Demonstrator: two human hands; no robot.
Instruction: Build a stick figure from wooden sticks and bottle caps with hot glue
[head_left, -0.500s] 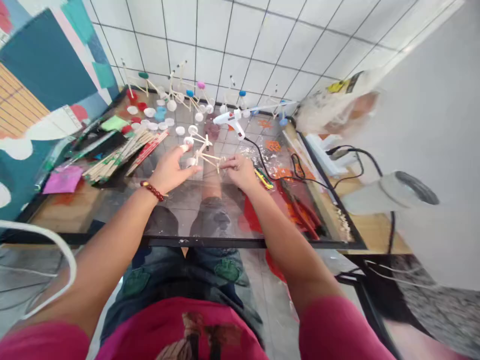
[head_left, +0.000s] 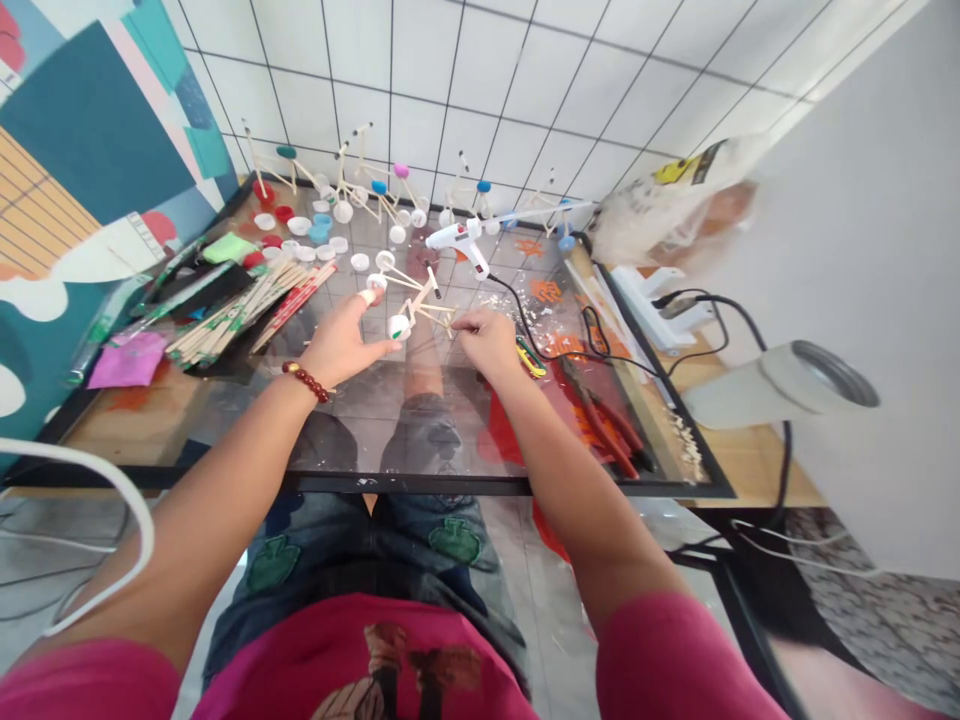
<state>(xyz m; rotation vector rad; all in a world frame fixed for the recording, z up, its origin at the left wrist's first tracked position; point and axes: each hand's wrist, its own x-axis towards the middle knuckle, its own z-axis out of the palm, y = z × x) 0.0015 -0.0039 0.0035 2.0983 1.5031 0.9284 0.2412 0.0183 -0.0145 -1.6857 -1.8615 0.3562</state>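
Observation:
A small model of pale wooden sticks [head_left: 421,305] joined to white bottle caps is between my hands above the glass tabletop. My left hand [head_left: 337,345] grips it from the left, index finger at one white cap [head_left: 376,286] and thumb against another white cap [head_left: 399,326]. One short stick [head_left: 433,283] on the model has a dark tip. From the right, my right hand [head_left: 486,342] has its thumb and index finger pinched at the end of the model's sticks; the exact contact is too small to see.
A white glue gun [head_left: 459,238] lies behind, its black cord running right. Several similar stick models stand along the tiled wall. Loose caps [head_left: 319,230] and stick bundles [head_left: 232,315] lie left; red-handled pliers [head_left: 611,435] right. A power strip [head_left: 656,305] sits beyond the edge.
The model has turned and tilted, so the near cap now faces up and the dark-tipped stick leans right. My right hand has shifted slightly right; the left has barely moved.

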